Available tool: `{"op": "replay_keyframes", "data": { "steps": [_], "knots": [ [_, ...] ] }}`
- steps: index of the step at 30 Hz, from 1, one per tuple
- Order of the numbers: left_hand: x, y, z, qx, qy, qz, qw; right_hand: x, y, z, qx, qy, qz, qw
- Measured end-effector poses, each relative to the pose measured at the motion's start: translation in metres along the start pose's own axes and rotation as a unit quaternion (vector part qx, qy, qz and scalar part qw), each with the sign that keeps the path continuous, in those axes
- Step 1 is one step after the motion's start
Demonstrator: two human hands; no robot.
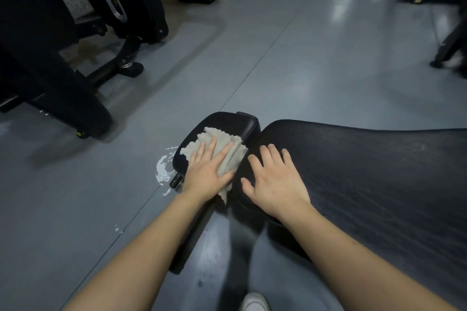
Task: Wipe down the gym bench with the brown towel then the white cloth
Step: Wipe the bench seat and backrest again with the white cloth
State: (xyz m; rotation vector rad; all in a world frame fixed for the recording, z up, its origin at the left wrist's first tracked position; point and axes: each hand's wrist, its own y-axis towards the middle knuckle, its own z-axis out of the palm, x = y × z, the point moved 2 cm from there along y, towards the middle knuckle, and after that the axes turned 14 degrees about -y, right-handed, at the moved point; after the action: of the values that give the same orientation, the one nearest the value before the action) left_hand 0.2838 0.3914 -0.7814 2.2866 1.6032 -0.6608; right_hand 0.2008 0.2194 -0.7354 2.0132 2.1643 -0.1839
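Wiping the seat pad: crumpled beige-brown terry towel (222, 151) lies on the small black vinyl seat pad (227, 121).

Our left hand (208, 171) presses it flat-fingered; right hand (274, 179), fingers spread, braces the long black back pad (366, 171). We'd use overlapping strokes to the edges.

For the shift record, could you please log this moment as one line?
left hand flat on towel | seat pad being wiped | right hand braces back pad

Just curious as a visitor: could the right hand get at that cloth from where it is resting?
Probably yes. The right hand lies flat on the long bench pad, right beside the cloth under the left hand. Only a narrow gap between pads separates them.
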Motion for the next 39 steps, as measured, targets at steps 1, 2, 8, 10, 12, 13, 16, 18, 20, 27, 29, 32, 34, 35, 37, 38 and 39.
{"op": "replay_keyframes", "data": {
  "steps": [1,2,8,10,12,13,16,18,20,27,29,32,34,35,37,38,39],
  "knots": [
    [-0.004,0.011,-0.003,0.035,-0.001,-0.012,0.999,0.000,0.000,0.000,0.003,-0.001,-0.001,1.000],
    [-0.007,0.022,-0.006,0.066,-0.002,-0.026,0.998,0.000,0.000,0.001,0.003,-0.002,-0.003,1.000],
    [-0.026,0.080,-0.008,0.125,0.018,-0.095,0.987,-0.001,0.004,0.004,-0.006,0.002,-0.002,1.000],
    [-0.028,0.090,-0.005,0.124,0.017,-0.108,0.986,-0.001,0.004,0.005,-0.008,0.001,-0.002,1.000],
    [-0.029,0.093,-0.003,0.112,0.013,-0.113,0.987,-0.002,0.004,0.005,-0.010,0.003,0.000,1.000],
    [-0.030,0.093,-0.002,0.107,0.012,-0.113,0.988,-0.002,0.004,0.006,-0.011,0.005,0.000,1.000],
    [-0.029,0.087,0.000,0.096,0.012,-0.101,0.990,-0.002,0.004,0.005,-0.013,0.010,-0.001,1.000],
    [-0.028,0.082,0.001,0.089,0.017,-0.094,0.991,-0.002,0.004,0.005,-0.010,0.010,-0.001,1.000],
    [-0.027,0.073,0.003,0.080,0.027,-0.085,0.993,-0.003,0.004,0.004,-0.009,0.011,0.000,1.000],
    [-0.002,0.010,-0.003,0.056,0.030,-0.068,0.996,-0.004,0.003,0.003,-0.012,0.019,0.000,1.000],
    [0.007,-0.012,-0.006,0.054,0.039,-0.071,0.995,-0.005,0.003,0.003,-0.011,0.017,0.000,1.000],
    [0.013,-0.026,-0.010,0.061,0.033,-0.077,0.995,-0.005,0.003,0.003,-0.009,0.011,-0.001,1.000],
    [0.014,-0.023,-0.012,0.068,0.024,-0.086,0.994,-0.005,0.003,0.003,-0.013,0.006,-0.003,1.000],
    [0.013,-0.020,-0.013,0.072,0.021,-0.091,0.993,-0.005,0.003,0.004,-0.014,0.005,-0.003,1.000],
    [0.014,-0.012,-0.016,0.085,0.015,-0.106,0.991,-0.005,0.003,0.003,-0.014,0.005,-0.003,1.000],
    [0.014,-0.008,-0.018,0.093,0.011,-0.115,0.989,-0.005,0.003,0.003,-0.015,0.004,-0.004,1.000],
    [0.013,-0.004,-0.020,0.103,0.008,-0.124,0.987,-0.005,0.003,0.003,-0.015,0.003,-0.003,1.000]
  ]
}}
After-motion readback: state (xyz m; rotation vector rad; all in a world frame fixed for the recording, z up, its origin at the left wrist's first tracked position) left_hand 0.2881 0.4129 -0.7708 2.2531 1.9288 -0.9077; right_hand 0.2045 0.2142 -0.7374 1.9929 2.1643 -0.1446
